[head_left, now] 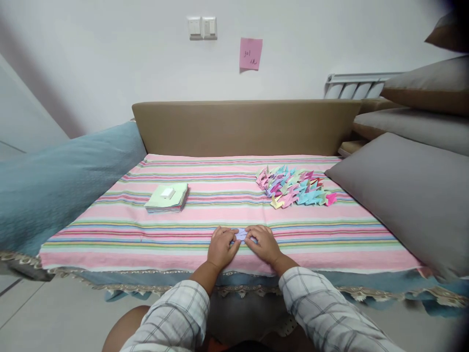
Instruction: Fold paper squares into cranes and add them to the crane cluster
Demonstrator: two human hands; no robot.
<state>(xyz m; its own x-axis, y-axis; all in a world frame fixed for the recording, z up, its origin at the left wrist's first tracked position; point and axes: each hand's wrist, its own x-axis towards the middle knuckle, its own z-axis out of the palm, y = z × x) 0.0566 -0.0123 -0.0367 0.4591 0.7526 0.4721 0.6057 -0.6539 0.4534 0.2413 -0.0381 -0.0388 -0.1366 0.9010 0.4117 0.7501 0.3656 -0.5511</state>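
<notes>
A small folded piece of lavender paper [241,234] lies on the striped cloth [205,215] near its front edge. My left hand [222,247] grips the paper's left side, fingers curled and thumb close to the middle. From the other side my right hand [264,242] pinches its right part. Both hands cover much of the paper, so its full shape is hidden. Beyond them to the right sits a cluster of colorful folded paper cranes [293,188]. A stack of square colored paper [164,198] stands to the left, with a small white block [167,193] on top.
A tan backrest [245,128] runs along the far side below the wall. Grey cushions [403,195] are piled at the right, and a blue covered armrest [73,181] rises at the left. A pink note [250,54] and light switches [202,28] are on the wall.
</notes>
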